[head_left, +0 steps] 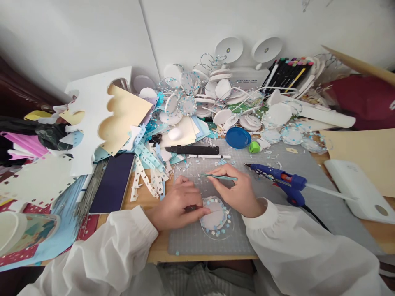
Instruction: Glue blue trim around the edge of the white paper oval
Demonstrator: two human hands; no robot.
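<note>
Along the near edge of the wooden worktop (pixel 160 255) we have a grey gridded cutting mat (pixel 188 243), and on its near part, between our hands, lies the white disc (pixel 215 218). Small pale-blue and white cut-outs line its rim, and a thin loop curves around its near side. Our left hand (pixel 178 204) comes in from the left with its fingers curled; the thumb reaches onto the disc's left part, though we cannot tell whether the fingers pinch it. Our right hand (pixel 237 187), just beyond the disc to the upper right, grasps the green tweezers (pixel 224 178), whose tips point left over the mat, clear of the disc.

To the right of that hand, we see a blue glue gun (pixel 290 183) lying on its side. Well left of our left hand, a dark-screened phone (pixel 112 184) lies near the patterned paper strips (pixel 145 162). Farther out, a thick black marker (pixel 196 149) lies behind a slim white pen (pixel 212 156), with a blue oval lid (pixel 238 138) to their right. Beyond, we face heaped white discs (pixel 224 88) and a bundle of markers (pixel 288 74).
</note>
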